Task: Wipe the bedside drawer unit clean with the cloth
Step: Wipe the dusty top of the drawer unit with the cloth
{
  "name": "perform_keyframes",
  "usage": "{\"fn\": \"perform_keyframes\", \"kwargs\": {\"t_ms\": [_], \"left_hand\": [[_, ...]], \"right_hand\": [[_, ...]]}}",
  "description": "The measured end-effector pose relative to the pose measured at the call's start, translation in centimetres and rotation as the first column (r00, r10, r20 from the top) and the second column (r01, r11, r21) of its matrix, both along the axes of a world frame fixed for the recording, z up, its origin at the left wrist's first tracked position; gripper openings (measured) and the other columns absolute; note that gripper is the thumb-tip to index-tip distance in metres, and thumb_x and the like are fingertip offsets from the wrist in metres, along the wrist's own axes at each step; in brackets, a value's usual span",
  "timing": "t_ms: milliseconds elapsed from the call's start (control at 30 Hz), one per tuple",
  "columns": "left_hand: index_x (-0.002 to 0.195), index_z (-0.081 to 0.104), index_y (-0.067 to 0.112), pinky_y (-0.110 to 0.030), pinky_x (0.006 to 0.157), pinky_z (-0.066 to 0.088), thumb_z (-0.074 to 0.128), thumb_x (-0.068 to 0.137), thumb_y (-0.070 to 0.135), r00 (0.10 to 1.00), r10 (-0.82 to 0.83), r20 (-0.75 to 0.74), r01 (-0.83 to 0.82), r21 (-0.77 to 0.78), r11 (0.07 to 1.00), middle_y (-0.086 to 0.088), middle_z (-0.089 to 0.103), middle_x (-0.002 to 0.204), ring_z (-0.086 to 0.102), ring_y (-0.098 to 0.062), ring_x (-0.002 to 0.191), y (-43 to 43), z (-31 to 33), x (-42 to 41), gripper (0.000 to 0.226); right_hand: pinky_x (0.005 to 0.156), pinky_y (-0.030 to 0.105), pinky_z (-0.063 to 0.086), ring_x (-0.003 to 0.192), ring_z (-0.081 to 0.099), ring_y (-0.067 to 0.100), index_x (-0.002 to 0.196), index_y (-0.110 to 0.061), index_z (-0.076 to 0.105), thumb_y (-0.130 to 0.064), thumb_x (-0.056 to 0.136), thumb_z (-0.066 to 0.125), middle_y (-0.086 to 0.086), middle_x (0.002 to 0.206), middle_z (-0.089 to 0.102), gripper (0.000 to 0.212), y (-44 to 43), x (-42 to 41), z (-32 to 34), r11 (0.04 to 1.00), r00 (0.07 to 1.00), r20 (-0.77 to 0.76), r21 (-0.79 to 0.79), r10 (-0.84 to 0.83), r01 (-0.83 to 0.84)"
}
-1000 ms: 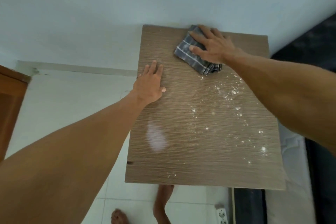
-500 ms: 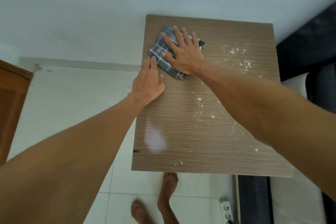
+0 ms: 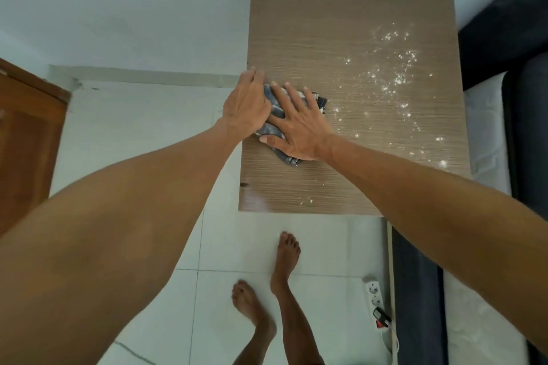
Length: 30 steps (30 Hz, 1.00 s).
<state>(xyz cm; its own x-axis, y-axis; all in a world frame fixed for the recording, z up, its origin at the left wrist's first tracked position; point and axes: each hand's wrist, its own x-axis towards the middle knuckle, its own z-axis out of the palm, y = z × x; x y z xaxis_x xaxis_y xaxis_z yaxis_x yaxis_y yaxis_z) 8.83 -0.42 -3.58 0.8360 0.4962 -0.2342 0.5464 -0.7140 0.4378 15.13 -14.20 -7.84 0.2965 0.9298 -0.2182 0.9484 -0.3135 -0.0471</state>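
Note:
The bedside drawer unit's brown wood-grain top (image 3: 350,24) fills the upper middle of the head view. White powder specks (image 3: 394,77) are scattered over its right half. A dark blue checked cloth (image 3: 319,102) lies near the top's left edge. My right hand (image 3: 296,127) presses flat on the cloth with fingers spread and covers most of it. My left hand (image 3: 246,104) rests on the left edge of the top, fingers together, and touches the cloth's left side.
A dark bed frame (image 3: 504,32) with a white mattress (image 3: 486,133) stands against the unit's right side. On the white tiled floor lie a power strip (image 3: 375,299) and its cable. My bare feet (image 3: 286,258) stand in front of the unit. At the left is a wooden door (image 3: 26,142).
My right hand has slid the cloth from the far right corner across to the left edge and nearer to me. My left hand stayed at the left edge and now touches the cloth.

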Motion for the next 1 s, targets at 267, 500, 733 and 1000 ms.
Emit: {"fn": "perform_keyframes", "kwargs": {"t_ms": [267, 500, 733, 1000], "left_hand": [[0.133, 0.046, 0.002, -0.046, 0.106, 0.038, 0.04, 0.091, 0.005, 0.981, -0.179, -0.073, 0.181, 0.015, 0.983, -0.016, 0.04, 0.145, 0.039, -0.033, 0.133, -2.6, -0.4, -2.7, 0.042], [0.128, 0.049, 0.0, -0.042, 0.101, 0.039, 0.043, 0.094, 0.01, 0.959, -0.261, -0.111, 0.261, -0.01, 0.965, -0.016, 0.045, 0.135, 0.045, -0.032, 0.124, -4.3, -0.4, -5.1, 0.036], [0.132, 0.046, 0.003, -0.051, 0.107, 0.037, 0.048, 0.093, 0.016, 0.954, -0.261, -0.147, 0.265, 0.007, 0.964, -0.017, 0.038, 0.143, 0.038, -0.035, 0.133, -6.2, -0.3, -3.5, 0.041], [0.154, 0.006, 0.016, -0.05, 0.118, 0.019, 0.052, 0.095, 0.031, 0.923, -0.24, -0.301, 0.26, 0.028, 0.965, -0.012, -0.003, 0.162, 0.003, -0.034, 0.149, -7.3, -0.3, 2.2, 0.076]], "right_hand": [[0.111, 0.056, 0.025, 0.135, 0.038, 0.039, 0.15, -0.038, 0.032, -0.062, 0.099, 0.028, 0.018, 0.148, 0.042, 0.057, -4.6, -8.8, 0.1, 0.994, 0.999, -0.045, 0.107, 0.008, -0.003], [0.101, 0.049, 0.035, 0.12, 0.051, 0.035, 0.14, -0.028, 0.053, -0.02, 0.085, 0.065, 0.013, 0.146, 0.049, 0.057, -9.2, -15.4, 0.4, 0.965, 0.982, -0.049, 0.197, 0.184, -0.171], [0.092, 0.053, 0.05, 0.112, 0.058, 0.038, 0.139, -0.022, 0.054, -0.015, 0.08, 0.071, 0.018, 0.143, 0.051, 0.062, -13.0, -9.6, 3.2, 0.971, 0.986, -0.123, 0.224, 0.117, -0.087], [0.098, 0.061, 0.044, 0.114, 0.055, 0.046, 0.142, -0.017, 0.052, -0.009, 0.083, 0.067, 0.026, 0.143, 0.049, 0.061, -10.1, 8.7, 4.1, 0.95, 0.983, -0.083, 0.255, -0.162, 0.178]]}}
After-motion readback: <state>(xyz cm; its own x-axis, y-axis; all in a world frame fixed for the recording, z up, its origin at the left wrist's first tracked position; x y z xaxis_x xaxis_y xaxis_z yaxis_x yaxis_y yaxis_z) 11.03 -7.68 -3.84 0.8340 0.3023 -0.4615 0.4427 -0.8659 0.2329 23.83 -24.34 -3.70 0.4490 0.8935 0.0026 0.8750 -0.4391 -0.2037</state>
